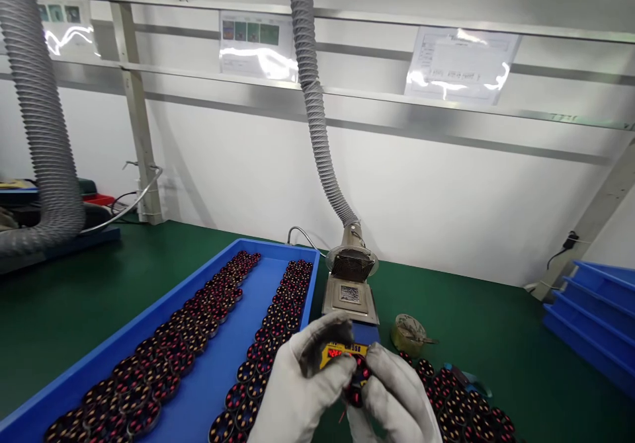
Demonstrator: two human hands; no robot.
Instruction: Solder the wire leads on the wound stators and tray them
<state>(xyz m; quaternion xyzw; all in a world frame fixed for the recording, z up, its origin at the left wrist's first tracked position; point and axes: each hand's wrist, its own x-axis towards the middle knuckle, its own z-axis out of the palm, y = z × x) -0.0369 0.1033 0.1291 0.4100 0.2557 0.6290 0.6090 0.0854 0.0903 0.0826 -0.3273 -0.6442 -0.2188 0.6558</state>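
Observation:
My left hand (302, 380), in a white glove with dark-stained fingertips, pinches the left side of a small round black part (358, 371) with red spots. On its right side, my gloved right hand (391, 393) has its fingers closed on the same part. A thin red wire hangs below it. Directly behind my hands is a yellow panel with a red digital display (335, 352), partly hidden by my left fingers. Beyond it stands a metal hot plate device (350, 294) under a hood.
A long blue tray (198, 397) with rows of round black parts lies left. At right are a pile of similar parts (466, 406), a round tin (409, 334) with a tool and stacked blue trays (595, 324). A grey duct (317, 112) hangs overhead.

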